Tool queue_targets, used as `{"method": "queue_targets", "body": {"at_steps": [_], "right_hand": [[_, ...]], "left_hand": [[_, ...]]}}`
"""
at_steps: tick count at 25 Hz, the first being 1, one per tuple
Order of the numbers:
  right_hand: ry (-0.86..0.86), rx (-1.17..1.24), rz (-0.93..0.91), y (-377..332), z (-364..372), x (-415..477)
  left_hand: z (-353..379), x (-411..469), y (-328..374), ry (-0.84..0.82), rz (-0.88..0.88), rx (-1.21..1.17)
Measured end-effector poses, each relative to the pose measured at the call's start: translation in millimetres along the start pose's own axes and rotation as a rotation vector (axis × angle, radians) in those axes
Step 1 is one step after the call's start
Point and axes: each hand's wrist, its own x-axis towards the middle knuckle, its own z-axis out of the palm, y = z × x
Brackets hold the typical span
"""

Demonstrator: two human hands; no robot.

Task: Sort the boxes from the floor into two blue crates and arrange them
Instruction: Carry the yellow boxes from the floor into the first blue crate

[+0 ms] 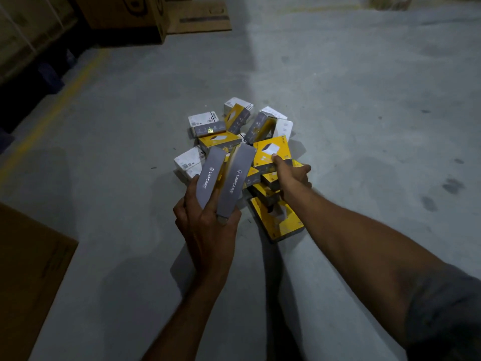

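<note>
A heap of several small yellow-and-grey and white boxes (pixel 234 134) lies on the grey concrete floor. My left hand (pixel 208 227) grips two yellow-and-grey boxes (pixel 226 175) side by side, their grey "LAPCARE" sides facing up. Over the heap's right part, my right hand (pixel 292 177) holds one yellow box (pixel 269 155) by its near edge, thumb on top. Another yellow box (pixel 278 220) lies flat on the floor under my right forearm. No blue crate is in view.
A brown cardboard carton (pixel 28 269) stands at the lower left. Large cartons (pixel 122 14) and a flattened cardboard sheet (pixel 200 19) lie at the back left. A yellow floor line (pixel 57 105) runs along dark shelving on the left.
</note>
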Motion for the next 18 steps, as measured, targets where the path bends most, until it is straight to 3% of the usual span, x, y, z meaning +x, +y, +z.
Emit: {"method": "queue_targets", "body": {"at_steps": [6,11,15,18], "right_hand": [[0.143,0.034,-0.317,-20.6,-24.1,-46.8],[0.328,-0.203,-0.802,-42.7,-83.4,-128.5],[0.283,-0.393,-1.003,-90.4,-160.5,-200.3],[0.257,-0.366,-1.061,-148.0,-239.9,-252.0]], "left_hand": [[-19.8,17.2,23.4,0.017,-0.015,-0.054],[-80.8,20.4,65.6,0.021,-0.104,-0.116],[-161.1,38.3,127.3,-0.049,-0.172,-0.149],[-235.3,58.6,197.9,-0.086,-0.16,-0.168]]}}
